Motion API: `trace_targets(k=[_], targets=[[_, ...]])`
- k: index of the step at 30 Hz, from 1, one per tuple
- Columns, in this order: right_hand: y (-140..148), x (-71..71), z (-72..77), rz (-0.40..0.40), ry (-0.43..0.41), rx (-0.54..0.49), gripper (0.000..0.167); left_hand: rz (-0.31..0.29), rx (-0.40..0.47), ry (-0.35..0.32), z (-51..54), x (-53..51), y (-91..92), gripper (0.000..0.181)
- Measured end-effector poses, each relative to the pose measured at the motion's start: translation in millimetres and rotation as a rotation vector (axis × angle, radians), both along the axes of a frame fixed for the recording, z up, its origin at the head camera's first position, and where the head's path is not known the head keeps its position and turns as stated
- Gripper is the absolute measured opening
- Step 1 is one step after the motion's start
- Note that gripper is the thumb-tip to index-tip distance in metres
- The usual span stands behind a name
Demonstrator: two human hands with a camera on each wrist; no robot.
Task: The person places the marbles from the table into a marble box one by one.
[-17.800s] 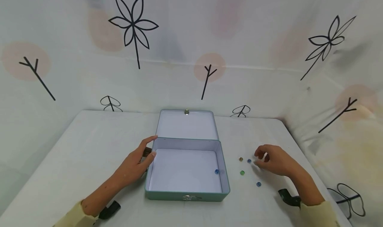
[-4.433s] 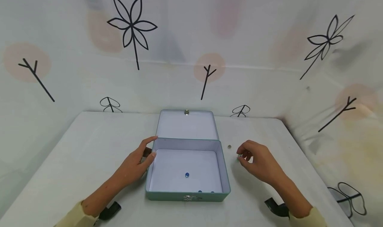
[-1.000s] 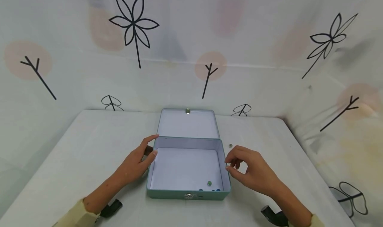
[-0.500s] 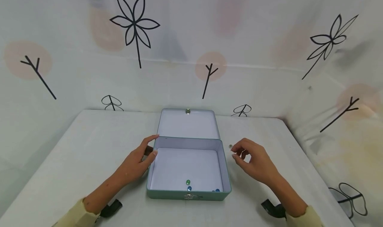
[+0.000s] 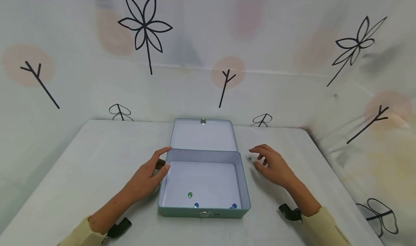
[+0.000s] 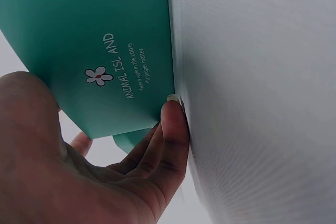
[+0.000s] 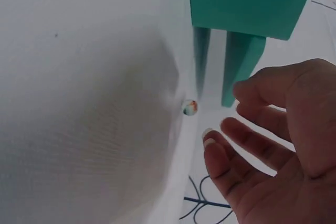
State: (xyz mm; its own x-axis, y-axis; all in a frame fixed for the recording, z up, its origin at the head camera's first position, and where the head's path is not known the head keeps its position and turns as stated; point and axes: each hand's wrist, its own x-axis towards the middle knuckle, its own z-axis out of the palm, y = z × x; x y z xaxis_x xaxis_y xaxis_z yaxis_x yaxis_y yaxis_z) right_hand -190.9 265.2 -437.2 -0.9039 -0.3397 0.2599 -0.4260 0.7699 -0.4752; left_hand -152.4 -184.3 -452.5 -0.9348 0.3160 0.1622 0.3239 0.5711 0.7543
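Note:
A green metal box (image 5: pixel 204 212) with a white inside stands with its lid (image 5: pixel 203 134) tipped back. My left hand (image 5: pixel 144 179) holds its left wall, thumb at the rim; in the left wrist view, fingers (image 6: pixel 173 145) touch its printed side. Inside lie a green marble (image 5: pixel 190 194), a blue marble (image 5: pixel 196 205) and more blue at the front right corner (image 5: pixel 234 206). My right hand (image 5: pixel 273 166) hovers right of the box, thumb and fingers apart. Close to its fingertips a clear marble with orange and white (image 7: pixel 190 107) rests on the table.
White cloth covers the table (image 5: pixel 113 145). A patterned curtain (image 5: pixel 195 94) rises behind and on the right. Black wrist mounts (image 5: pixel 119 228) hang under both forearms. The lid lies back toward the curtain, its catch (image 5: pixel 203 121) at the far edge.
Since earlier, the marbles from the table have come into the box; the green one rolled left. My right hand moved back from the rim to the last marble outside, fingers spreading. The left hand stayed.

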Motion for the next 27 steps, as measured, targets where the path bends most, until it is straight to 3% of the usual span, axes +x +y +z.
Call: trace_targets(k=[5,11,27], targets=[[-1.1,-5.3,-5.4,0.047,-0.048,0.072,0.036,-0.002,-0.001,0.012,0.9,0.4,-0.2,0.055],[-2.8,-4.7,-8.0,0.052,-0.081,0.058,0.022,0.004,-0.005,0.001,0.8,0.0,0.0,0.056],[-3.3,1.6,-3.3,0.046,-0.095,0.050,0.023,-0.004,-0.004,0.014,-1.3,-1.6,-0.7,0.057]])
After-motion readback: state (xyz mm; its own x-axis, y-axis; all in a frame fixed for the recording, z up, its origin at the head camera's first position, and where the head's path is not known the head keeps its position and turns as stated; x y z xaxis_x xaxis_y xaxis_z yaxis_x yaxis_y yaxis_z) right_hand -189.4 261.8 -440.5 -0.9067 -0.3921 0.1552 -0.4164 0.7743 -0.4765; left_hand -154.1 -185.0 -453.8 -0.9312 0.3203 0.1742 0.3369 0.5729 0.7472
